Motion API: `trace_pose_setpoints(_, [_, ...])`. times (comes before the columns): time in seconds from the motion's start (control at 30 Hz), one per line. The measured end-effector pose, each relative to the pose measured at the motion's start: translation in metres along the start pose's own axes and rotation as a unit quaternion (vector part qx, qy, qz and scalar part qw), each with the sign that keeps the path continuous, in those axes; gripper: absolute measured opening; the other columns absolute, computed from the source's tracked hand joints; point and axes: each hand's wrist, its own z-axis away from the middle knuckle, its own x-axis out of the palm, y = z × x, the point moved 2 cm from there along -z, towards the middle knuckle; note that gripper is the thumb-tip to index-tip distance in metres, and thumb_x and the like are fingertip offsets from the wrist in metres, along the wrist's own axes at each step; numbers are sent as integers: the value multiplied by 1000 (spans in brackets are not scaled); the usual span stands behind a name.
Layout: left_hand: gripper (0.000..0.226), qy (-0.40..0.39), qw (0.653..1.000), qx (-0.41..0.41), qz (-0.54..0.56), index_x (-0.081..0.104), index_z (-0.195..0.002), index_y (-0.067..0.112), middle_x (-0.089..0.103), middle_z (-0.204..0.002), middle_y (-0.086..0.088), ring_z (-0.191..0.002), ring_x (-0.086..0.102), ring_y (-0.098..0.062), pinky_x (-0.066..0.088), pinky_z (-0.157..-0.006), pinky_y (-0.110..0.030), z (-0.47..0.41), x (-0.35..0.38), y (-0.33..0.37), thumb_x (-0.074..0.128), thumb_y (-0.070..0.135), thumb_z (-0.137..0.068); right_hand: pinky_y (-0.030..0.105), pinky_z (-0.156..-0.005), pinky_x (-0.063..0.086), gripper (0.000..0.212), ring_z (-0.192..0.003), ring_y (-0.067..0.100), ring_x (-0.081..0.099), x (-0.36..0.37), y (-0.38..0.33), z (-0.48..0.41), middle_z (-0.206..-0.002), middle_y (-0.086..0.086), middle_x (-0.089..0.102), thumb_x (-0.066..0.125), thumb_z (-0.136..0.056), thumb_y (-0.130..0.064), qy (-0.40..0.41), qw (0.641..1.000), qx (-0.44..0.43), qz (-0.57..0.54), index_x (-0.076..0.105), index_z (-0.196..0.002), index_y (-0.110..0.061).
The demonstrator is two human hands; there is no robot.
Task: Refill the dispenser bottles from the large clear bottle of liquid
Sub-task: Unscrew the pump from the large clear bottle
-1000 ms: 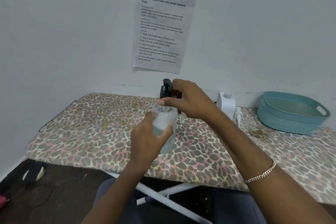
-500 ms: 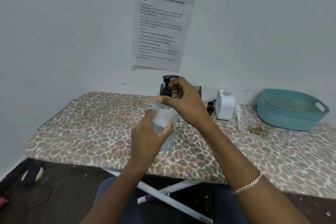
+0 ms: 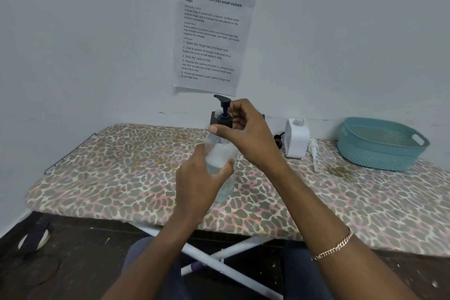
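While held over the leopard-print counter (image 3: 117, 178), clear bottle (image 3: 220, 153) has black pump (image 3: 224, 114) at its neck.
Left grip (image 3: 199, 178) wrapped round clear bottle's body; right grip (image 3: 243, 134) pinching black pump's collar, fingers curled. Rightward on counter: white bottle (image 3: 295, 143), uncapped, upright; white pump (image 3: 313, 151) lying just beside it; teal basket (image 3: 379, 151) near the wall.

A clear bottle (image 3: 220, 156) is being gripped round its middle by the left hand (image 3: 199, 182); the black pump (image 3: 224, 112) at its top is being pinched by the right hand (image 3: 246, 136). Right of that hand, a white bottle (image 3: 296, 140) and white pump (image 3: 313, 151) are being borne by the table (image 3: 121, 178).
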Motion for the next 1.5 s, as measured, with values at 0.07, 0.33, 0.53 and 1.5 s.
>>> trace_pose_setpoints(0.07, [52,-2,1000,3,1,59,-112,14,62,-78,1,-63,62,-18,54,-59,-40,1,0,0,75,57,-88,27,-90,56,40,-98,10,69,-3,1,2,-106,-4,72,90,-82,-26,9,1000,0,-21,63,-111,-19])
trace_pose_setpoints(0.33, [49,-8,1000,7,10,59,-112,15,65,-82,1,-66,63,-18,54,-59,-39,1,-1,-2,78,54,-87,40,-114,48,36,-134,19,61,-13,1,4,-141,7,66,56,-104,-11,-96,993,-31,-65,61,-139,-9])
trace_pose_setpoints(0.53, [50,-5,1000,18,-8,59,-113,11,55,-72,4,-58,55,-17,39,-56,-29,-1,1,-2,77,51,-89,17,-89,50,46,-94,1,59,-1,-1,7,-110,-1,58,86,-87,-33,-5,999,-5,-35,59,-124,-28])
trace_pose_setpoints(1.5, [49,-6,1000,27,-3,57,-109,12,63,-76,-1,-63,62,-22,50,-57,-38,0,2,-4,79,50,-87,30,-100,55,24,-111,8,70,16,11,18,-116,-5,75,63,-105,-16,99,993,-49,-42,66,-129,-13])
